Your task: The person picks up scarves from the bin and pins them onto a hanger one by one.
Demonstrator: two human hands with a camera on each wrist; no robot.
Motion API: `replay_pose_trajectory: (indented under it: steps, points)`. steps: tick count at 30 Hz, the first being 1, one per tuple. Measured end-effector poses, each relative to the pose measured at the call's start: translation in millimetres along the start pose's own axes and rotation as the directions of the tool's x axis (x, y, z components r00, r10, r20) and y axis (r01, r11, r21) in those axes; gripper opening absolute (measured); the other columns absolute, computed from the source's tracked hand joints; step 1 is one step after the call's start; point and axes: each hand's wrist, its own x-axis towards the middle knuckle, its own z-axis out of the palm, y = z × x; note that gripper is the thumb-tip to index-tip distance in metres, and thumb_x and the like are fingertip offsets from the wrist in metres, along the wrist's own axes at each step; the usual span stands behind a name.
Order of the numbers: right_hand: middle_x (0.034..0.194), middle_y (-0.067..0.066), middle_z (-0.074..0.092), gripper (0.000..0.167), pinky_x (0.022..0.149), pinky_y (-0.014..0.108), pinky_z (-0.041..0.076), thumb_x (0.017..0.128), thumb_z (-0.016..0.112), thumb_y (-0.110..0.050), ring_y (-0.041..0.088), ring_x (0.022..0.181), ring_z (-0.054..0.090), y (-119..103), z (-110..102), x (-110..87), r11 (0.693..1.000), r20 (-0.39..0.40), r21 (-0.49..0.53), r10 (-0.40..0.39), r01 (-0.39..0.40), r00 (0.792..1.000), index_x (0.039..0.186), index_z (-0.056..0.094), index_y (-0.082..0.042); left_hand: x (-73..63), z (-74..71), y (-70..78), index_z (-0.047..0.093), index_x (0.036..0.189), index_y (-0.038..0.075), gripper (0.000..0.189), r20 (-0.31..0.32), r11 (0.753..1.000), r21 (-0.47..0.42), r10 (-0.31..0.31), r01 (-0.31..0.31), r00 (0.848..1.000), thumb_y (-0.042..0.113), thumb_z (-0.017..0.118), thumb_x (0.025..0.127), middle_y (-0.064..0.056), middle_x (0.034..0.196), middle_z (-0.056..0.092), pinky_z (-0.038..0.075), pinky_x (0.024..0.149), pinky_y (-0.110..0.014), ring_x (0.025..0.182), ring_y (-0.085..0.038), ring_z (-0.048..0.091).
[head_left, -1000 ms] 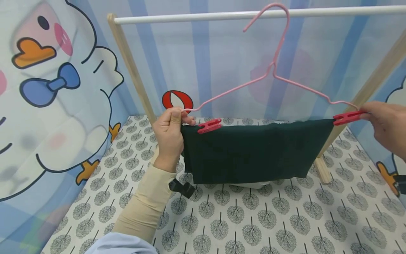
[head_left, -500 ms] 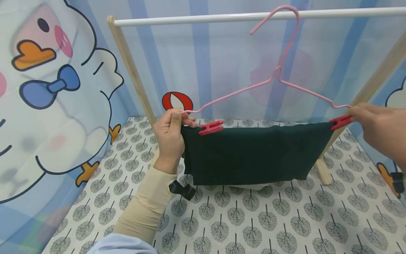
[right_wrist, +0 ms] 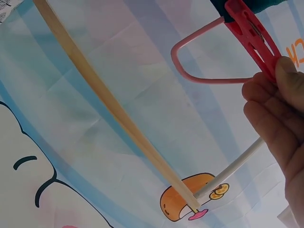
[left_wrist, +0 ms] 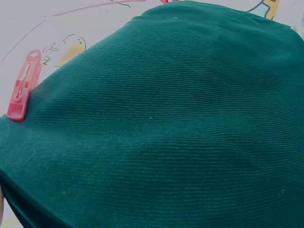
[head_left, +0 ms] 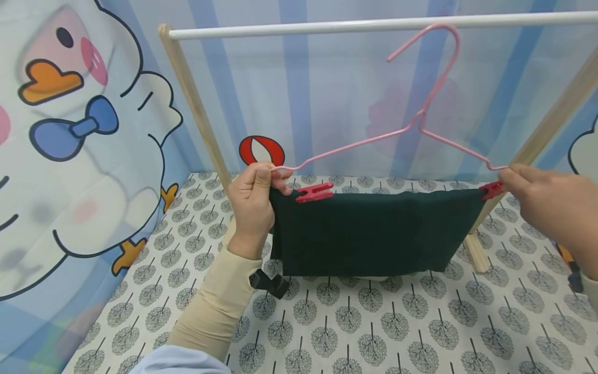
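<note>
A dark green ribbed cloth [head_left: 374,234] hangs folded from the bar of a pink hanger [head_left: 359,142]. My left hand [head_left: 251,210] pinches the hanger's left end at the cloth's top corner. Beside it, a red clothespin [head_left: 315,192] is clipped over the cloth's top edge. On the other side, my right hand [head_left: 556,205] holds a second red clothespin [right_wrist: 247,43] between thumb and fingers, by the hanger's right end; its jaws are at the cloth's right corner. The left wrist view is mostly filled by green cloth [left_wrist: 166,118], and the left fingers are almost wholly hidden there.
A white rail [head_left: 289,28] on wooden posts [head_left: 193,98] runs behind the hanger, whose hook top overlaps it in the head view. Below lies a tree-patterned cloth surface [head_left: 374,317]. Printed cartoon curtains [head_left: 84,171] stand around.
My right hand has moved left and down, with the right clothespin and hanger end. The hanger's hook has dropped and shifted right. My left hand has barely moved.
</note>
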Motion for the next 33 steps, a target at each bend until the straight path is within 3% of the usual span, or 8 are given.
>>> replay_pose_trajectory:
  steps: [5,9,12,16,25,28,30,33]
  points:
    - [0.107,0.031,0.058,0.046,0.041,0.039,0.046,0.064,0.056,0.025,0.035,0.058,0.056,-3.3,-2.1,-1.3,0.999,0.022,-0.013,0.036,-0.036,0.999,0.108,0.054,0.011,0.1,0.9,1.1,0.063,0.079,0.008,0.025,-0.004,1.0,-0.016,-0.011,0.011,1.0,0.027,0.054,0.092,0.006,0.073,0.068,0.056,0.06,-0.024,0.056,-0.006,0.063]
    - [0.102,0.03,0.06,0.041,0.041,0.039,0.047,0.063,0.054,0.025,0.034,0.056,0.056,-4.7,-2.6,0.1,1.0,-0.019,0.003,0.026,-0.026,0.999,0.101,0.055,0.011,0.3,2.1,2.0,0.065,0.08,0.013,0.021,-0.003,0.999,-0.032,-0.004,0.003,1.0,0.027,0.055,0.091,0.005,0.074,0.069,0.056,0.06,-0.024,0.056,-0.006,0.063]
    - [0.101,0.029,0.061,0.037,0.036,0.032,0.041,0.063,0.054,0.025,0.025,0.043,0.047,-3.1,-2.6,0.5,0.999,-0.015,0.033,0.021,-0.02,1.0,0.096,0.056,0.007,1.1,2.0,2.0,0.065,0.08,0.014,0.02,-0.004,0.999,-0.05,-0.004,0.004,1.0,0.027,0.055,0.091,0.005,0.072,0.068,0.056,0.059,-0.023,0.057,-0.006,0.064]
    - [0.104,0.028,0.061,0.037,0.034,0.025,0.028,0.065,0.055,0.023,0.014,0.038,0.03,-1.5,-2.6,0.8,0.998,0.064,0.06,0.029,-0.033,0.998,0.096,0.057,0.005,2.3,1.4,1.1,0.065,0.078,0.014,0.021,-0.007,0.997,-0.08,-0.007,0.007,1.0,0.026,0.054,0.091,0.006,0.069,0.067,0.055,0.057,-0.021,0.057,-0.006,0.063]
    - [0.106,0.028,0.06,0.042,0.035,0.024,0.025,0.068,0.06,0.02,0.013,0.038,0.027,0.8,1.0,-1.1,0.992,0.071,0.119,0.035,-0.044,0.997,0.107,0.056,0.003,2.1,-0.7,-3.9,0.067,0.08,0.015,0.02,0.017,0.998,-0.059,-0.014,0.015,1.0,0.026,0.055,0.091,0.005,0.074,0.069,0.055,0.059,-0.022,0.054,-0.005,0.062]
    - [0.099,0.027,0.062,0.038,0.034,0.024,0.025,0.068,0.065,0.017,0.012,0.037,0.029,3.7,3.5,-2.2,0.99,0.028,0.14,0.013,-0.017,1.0,0.101,0.055,0.001,2.1,-1.6,-5.6,0.067,0.078,0.005,0.028,0.019,0.999,-0.048,-0.025,0.026,1.0,0.026,0.056,0.091,0.004,0.075,0.07,0.056,0.059,-0.023,0.054,-0.005,0.062]
    - [0.094,0.027,0.063,0.012,0.034,0.027,0.033,0.087,0.06,-0.001,0.016,0.037,0.038,6.6,5.8,-3.0,0.987,-0.034,0.155,-0.023,0.028,0.999,0.098,0.057,0.002,2.1,-2.0,-6.6,0.063,0.076,-0.007,0.038,0.02,0.999,-0.028,-0.029,0.029,0.999,0.027,0.055,0.091,0.005,0.074,0.069,0.056,0.059,-0.023,0.055,-0.005,0.063]
    - [0.095,0.029,0.063,0.042,0.041,0.035,0.045,0.099,0.041,-0.033,0.025,0.044,0.051,14.5,6.6,-5.4,0.978,-0.105,0.203,-0.018,0.039,0.994,0.103,0.06,0.004,1.2,-3.5,-7.8,0.053,0.079,-0.022,0.05,0.022,0.999,0.01,-0.034,0.033,0.999,0.026,0.053,0.092,0.007,0.073,0.068,0.056,0.06,-0.023,0.055,-0.005,0.063]
